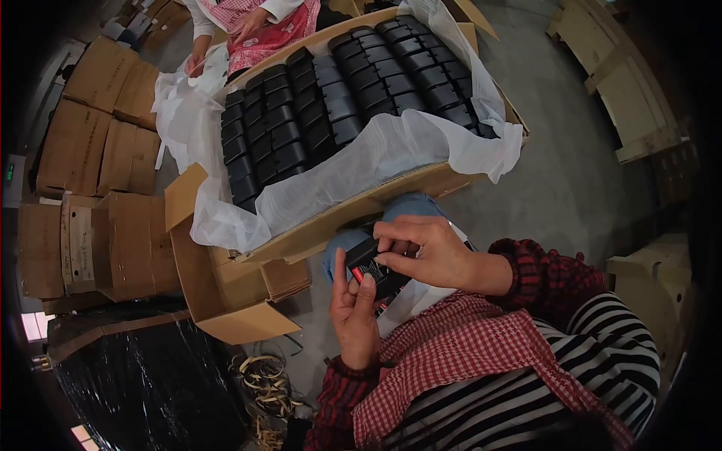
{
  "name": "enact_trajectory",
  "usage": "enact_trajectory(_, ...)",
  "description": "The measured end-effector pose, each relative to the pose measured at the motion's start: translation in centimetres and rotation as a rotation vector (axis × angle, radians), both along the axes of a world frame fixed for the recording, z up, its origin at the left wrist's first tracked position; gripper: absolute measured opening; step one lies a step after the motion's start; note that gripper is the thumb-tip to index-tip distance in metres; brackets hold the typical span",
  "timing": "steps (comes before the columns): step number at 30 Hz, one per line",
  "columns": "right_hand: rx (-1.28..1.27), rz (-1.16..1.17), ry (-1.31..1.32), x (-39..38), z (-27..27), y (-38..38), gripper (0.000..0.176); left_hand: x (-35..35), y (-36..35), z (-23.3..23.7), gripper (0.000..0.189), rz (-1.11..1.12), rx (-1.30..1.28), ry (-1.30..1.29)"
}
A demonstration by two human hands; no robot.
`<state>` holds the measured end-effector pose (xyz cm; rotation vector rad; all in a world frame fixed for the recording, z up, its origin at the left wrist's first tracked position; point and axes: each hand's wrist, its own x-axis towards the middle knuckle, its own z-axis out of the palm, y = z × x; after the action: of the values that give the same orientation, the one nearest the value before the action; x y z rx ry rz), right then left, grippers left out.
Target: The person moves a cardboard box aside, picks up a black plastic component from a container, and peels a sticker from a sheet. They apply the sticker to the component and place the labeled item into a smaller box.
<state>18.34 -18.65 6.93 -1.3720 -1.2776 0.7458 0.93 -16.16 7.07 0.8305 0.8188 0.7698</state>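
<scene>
Between my two hands is a small black item with a red and white printed label (368,272), held above my lap. My left hand (355,316) grips it from below, thumb and fingers on its sides. The fingers of my right hand (429,252) are bent together at its upper end. Just beyond stands a large open carton (361,201) lined with white plastic sheet (331,188), holding rows of black parts (301,105). White material (421,297) lies on my lap under my right wrist.
A co-worker's hands (252,26) are at the carton's far left. An open empty box (226,289) stands left of my knees, with coiled straps (263,383) and a black wrapped stack (150,368) nearby. Stacked cartons (75,143) line the left; wooden crates (617,83) stand right.
</scene>
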Motion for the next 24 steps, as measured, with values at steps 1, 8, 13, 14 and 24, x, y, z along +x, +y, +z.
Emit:
enact_trajectory(1,0.001,-0.001,0.0,0.0,0.1,0.0,0.032,0.1,0.0,0.1,0.062,0.007,0.003,0.01)
enact_trajectory(8,-0.046,0.006,-0.255,0.5,0.5,0.1,0.04,0.4,-0.2,-0.1,0.063,0.0,-0.023,0.04)
enact_trajectory(13,-0.171,0.059,-0.358,1.5,1.4,0.0,0.043,0.6,-0.4,-0.1,0.064,-0.064,-0.001,0.122)
enact_trajectory(14,-0.171,0.041,-0.459,1.7,1.6,0.0,0.043,0.6,-0.4,0.0,0.064,-0.063,-0.002,0.122)
enact_trajectory(24,-0.256,0.038,0.133,2.1,-1.0,0.0,0.052,1.6,0.3,0.8,0.061,-0.031,-0.06,-0.011)
